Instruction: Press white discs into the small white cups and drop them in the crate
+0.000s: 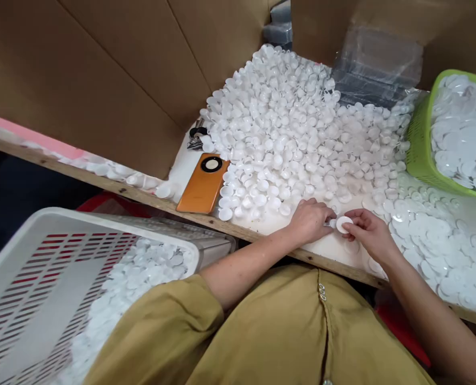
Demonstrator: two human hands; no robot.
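Observation:
My right hand (368,233) pinches a flat white plastic disc (344,224) between thumb and fingers, its face turned toward me. Just left of it, my left hand (311,220) has its fingers closed on a small white plastic piece (333,223), mostly covered by the fingertips. The two pieces are side by side; whether they touch I cannot tell. Beyond both hands spreads a large heap of small white cup-shaped plastic pieces (278,139). To the right of my right hand, many thin white discs (438,240) lie scattered on the tabletop.
An orange phone (201,184) lies near the table edge, by a black-and-metal item (197,136). A green basket (420,141) full of discs stands right. Below left is a white slotted basket (57,216) holding white pieces. Cardboard walls (113,80) and plastic-wrapped stacks (376,64) border the table.

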